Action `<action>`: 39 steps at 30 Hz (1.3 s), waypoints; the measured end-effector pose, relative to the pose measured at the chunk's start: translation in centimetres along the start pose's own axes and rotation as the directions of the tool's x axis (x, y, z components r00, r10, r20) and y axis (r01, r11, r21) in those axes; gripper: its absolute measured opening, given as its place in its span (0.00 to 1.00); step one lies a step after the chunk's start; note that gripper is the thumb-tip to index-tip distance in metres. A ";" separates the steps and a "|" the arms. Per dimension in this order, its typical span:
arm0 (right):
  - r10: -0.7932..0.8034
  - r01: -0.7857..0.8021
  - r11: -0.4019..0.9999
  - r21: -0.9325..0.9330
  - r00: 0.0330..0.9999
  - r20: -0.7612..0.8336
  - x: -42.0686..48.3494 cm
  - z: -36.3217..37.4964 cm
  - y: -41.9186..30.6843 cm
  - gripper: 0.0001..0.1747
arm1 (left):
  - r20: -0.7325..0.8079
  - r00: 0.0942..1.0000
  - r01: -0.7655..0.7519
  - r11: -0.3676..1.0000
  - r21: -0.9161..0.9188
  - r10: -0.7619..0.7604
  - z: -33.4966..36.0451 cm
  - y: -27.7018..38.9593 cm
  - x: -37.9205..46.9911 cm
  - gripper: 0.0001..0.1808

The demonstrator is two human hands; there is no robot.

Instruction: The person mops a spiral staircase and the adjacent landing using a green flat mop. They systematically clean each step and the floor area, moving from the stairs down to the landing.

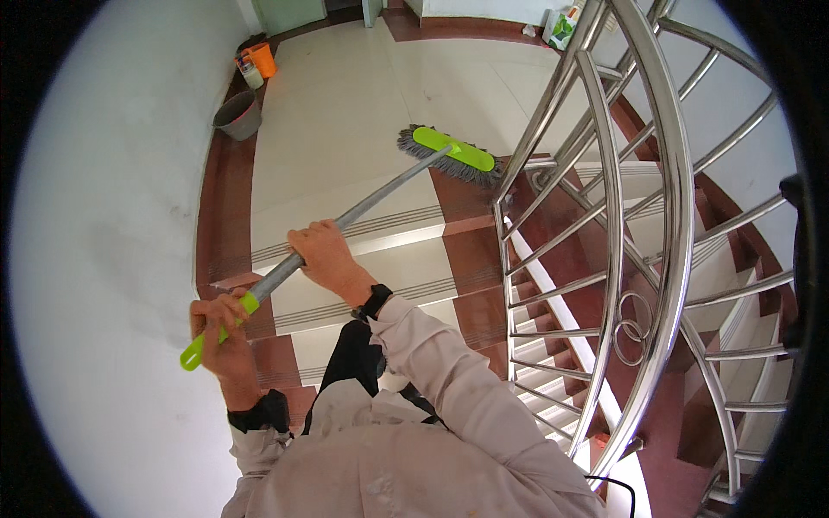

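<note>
A dust mop with a grey pole and a lime-green head plate slants away from me up the stairs. Its grey fringe rests at the right side of the landing, close to the foot of the railing. My left hand grips the pole's green end, and part of the hanging loop sticks out below it. Farther along the pole, my right hand is wrapped around the grey shaft. Both wrists wear black bands.
Stainless steel railing rises on my right, with lower stairs beyond it. Striped steps lead up to the tiled landing. Along the left wall stand a grey bucket and an orange container. A bag sits far right.
</note>
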State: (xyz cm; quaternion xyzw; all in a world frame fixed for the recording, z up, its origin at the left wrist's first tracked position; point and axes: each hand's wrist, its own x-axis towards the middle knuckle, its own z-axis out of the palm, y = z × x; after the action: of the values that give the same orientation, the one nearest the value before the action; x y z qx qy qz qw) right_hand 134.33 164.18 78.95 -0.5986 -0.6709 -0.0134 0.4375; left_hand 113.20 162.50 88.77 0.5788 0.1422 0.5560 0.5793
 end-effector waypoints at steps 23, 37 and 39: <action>0.214 -0.194 0.974 -0.117 0.957 0.195 10.4 6.4 8.9 0.09 | 0.001 0.951 0.303 0.935 0.185 -0.309 -8.2 4.3 14.2 0.09; -0.098 0.070 0.995 0.070 0.790 0.606 10.0 10.9 -4.6 0.08 | -0.811 0.583 0.323 0.928 0.187 -0.040 -11.1 20.0 3.9 0.17; -0.077 0.052 0.997 0.059 0.830 0.553 9.7 10.4 -0.4 0.08 | -0.693 0.708 0.628 0.569 0.531 -0.136 -8.6 18.0 4.0 0.18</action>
State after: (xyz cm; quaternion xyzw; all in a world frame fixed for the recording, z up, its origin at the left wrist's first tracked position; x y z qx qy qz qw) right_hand 129.05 177.39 78.60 -0.5445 -0.7888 0.1600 0.2358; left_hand 98.96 164.96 103.16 0.5126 0.6521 0.4487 0.3326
